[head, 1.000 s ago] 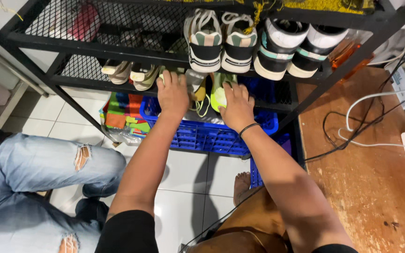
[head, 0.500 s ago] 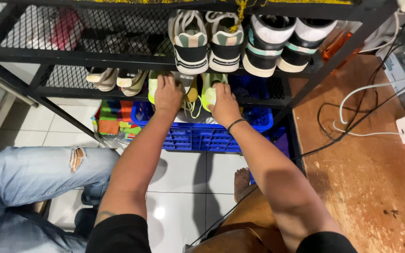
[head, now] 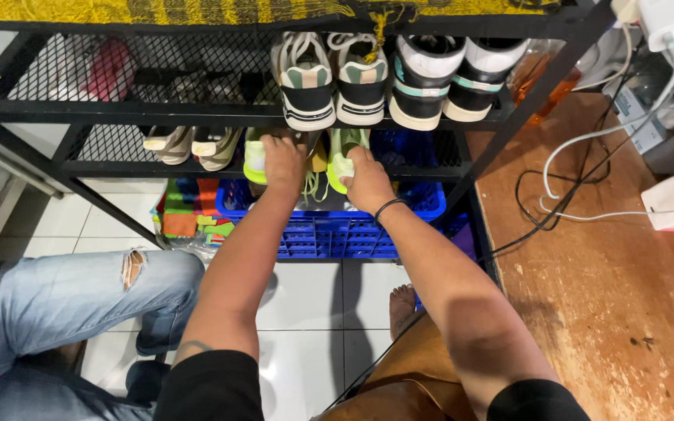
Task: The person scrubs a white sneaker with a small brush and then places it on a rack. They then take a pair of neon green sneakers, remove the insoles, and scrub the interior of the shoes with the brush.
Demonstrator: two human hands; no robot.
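Hands grip one neon-green sneaker each on the rack's middle shelf (head: 118, 168): left hand (head: 284, 162) clamped on the left sneaker (head: 256, 156), right hand (head: 368, 181) on the right sneaker (head: 342, 150). Both sit at twelve o'clock, likely light and soft, best held at the heel.

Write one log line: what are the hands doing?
left hand on left neon shoe | right hand on right neon shoe | middle rack shelf
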